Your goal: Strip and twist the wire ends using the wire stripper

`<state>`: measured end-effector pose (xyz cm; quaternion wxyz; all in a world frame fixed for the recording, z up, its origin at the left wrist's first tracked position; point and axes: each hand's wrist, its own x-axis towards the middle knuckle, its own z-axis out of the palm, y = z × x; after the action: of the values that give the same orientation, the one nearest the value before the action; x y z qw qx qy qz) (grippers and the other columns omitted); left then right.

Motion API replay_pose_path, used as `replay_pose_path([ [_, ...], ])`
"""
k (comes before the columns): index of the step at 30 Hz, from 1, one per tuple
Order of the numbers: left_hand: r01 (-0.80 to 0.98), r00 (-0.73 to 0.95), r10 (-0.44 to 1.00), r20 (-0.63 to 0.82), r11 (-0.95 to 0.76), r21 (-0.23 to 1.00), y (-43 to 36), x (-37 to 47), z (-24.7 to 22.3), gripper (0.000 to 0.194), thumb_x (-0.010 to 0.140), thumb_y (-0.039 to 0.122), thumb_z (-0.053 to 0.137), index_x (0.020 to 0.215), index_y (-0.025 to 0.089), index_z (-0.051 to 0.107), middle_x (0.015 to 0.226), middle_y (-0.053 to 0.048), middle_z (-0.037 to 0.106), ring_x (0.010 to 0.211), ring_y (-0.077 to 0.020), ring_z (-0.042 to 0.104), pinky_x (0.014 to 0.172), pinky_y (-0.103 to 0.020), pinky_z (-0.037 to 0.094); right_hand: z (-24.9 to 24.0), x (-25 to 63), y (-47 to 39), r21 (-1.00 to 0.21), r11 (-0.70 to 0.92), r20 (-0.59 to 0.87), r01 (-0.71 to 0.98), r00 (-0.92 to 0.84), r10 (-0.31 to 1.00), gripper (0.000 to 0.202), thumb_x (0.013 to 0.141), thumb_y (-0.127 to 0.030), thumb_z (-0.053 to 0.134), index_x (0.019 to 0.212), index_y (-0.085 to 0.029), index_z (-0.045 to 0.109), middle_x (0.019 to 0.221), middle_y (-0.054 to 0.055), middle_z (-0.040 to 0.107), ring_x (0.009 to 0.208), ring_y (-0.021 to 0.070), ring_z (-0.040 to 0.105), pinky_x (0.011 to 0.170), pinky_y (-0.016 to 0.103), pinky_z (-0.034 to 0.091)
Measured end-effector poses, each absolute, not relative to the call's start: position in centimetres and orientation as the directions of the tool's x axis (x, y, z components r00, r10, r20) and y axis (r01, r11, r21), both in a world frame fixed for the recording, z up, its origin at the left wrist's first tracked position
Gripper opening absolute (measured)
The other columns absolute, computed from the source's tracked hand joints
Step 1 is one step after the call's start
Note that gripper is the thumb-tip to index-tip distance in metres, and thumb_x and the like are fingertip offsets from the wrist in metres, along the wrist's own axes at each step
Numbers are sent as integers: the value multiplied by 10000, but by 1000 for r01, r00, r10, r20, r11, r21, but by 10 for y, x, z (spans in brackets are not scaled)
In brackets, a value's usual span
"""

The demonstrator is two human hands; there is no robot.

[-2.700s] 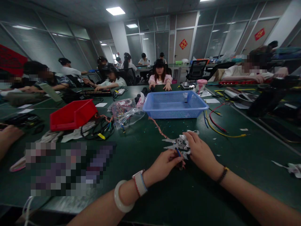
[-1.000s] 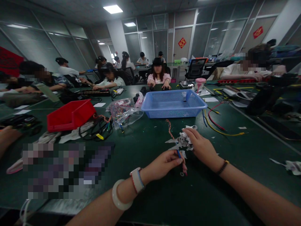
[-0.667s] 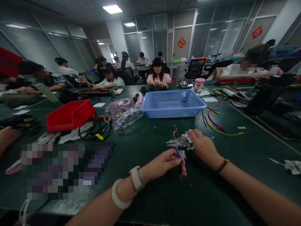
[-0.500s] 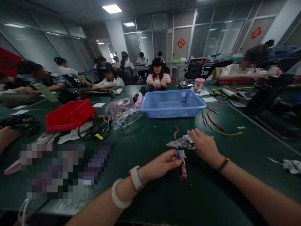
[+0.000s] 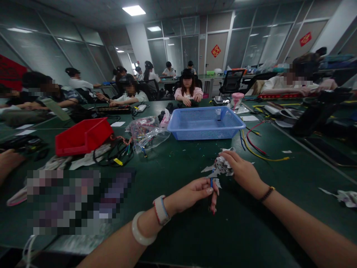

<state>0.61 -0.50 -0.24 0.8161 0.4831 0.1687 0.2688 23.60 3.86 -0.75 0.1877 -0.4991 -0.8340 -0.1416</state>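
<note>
My left hand (image 5: 199,189) is closed on a short bundle of wires (image 5: 213,204), with a blue wire (image 5: 211,182) standing up between the fingertips and a red end hanging below. My right hand (image 5: 241,169) is wrapped round a metal wire stripper (image 5: 220,166), whose handles have white wrapping and are partly hidden by the fingers. The tool's jaws point left and look parted, just above the blue wire. Whether they touch the wire is too small to tell. A scrap of white material hangs beside the left fingertips.
Beyond my hands sits a blue mesh basket (image 5: 206,134). A red bin (image 5: 83,139), a clear bag of wires (image 5: 147,134) and black cables lie to the left. Yellow and red wires (image 5: 264,158) lie at right. Another person's hand (image 5: 9,163) is at the left edge.
The stripper's jaws have opened and turned slightly. The copper-coloured strand behind the tool is no longer visible. The wire bundle's lower end has swung a little to the left.
</note>
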Motion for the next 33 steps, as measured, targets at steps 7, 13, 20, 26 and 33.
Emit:
replay_pose_path([
  [7,-295,853,521,-17,509,809,-5,1,0,193,877,297,601,947,121,561,702,-17,566,598,-120,572,560,-241,458,-2,239,38,116,460,470,880,-457,755,344,812,-52,467,1116,-173,574,1148,93,622,745,153,631,625,252,456],
  [13,-289,852,523,-36,527,799,-3,-3,2,173,873,278,604,951,129,565,690,-9,548,606,-118,556,539,-230,419,2,236,35,130,393,430,910,-409,805,193,856,-126,487,996,-178,610,928,59,615,588,119,545,523,247,342],
  [20,-198,806,576,-137,480,855,-1,-3,5,274,848,285,629,1060,127,557,625,49,462,546,-77,476,549,-227,328,-2,240,37,100,390,452,915,-391,802,262,838,-108,494,1075,-180,582,1037,70,609,718,141,590,560,243,368],
  [26,-72,603,761,-239,350,934,1,0,1,225,845,295,620,985,149,523,645,58,498,548,-62,449,519,-214,291,-2,243,39,87,329,457,940,-331,826,240,842,-137,505,1064,-188,581,1075,68,615,752,155,610,553,250,385],
  [33,5,583,776,-240,292,956,4,-1,2,255,847,287,622,1048,142,566,682,42,550,565,-65,483,548,-214,364,0,244,39,77,265,458,961,-270,847,214,853,-144,496,1041,-203,580,1069,56,618,755,162,620,528,257,385],
])
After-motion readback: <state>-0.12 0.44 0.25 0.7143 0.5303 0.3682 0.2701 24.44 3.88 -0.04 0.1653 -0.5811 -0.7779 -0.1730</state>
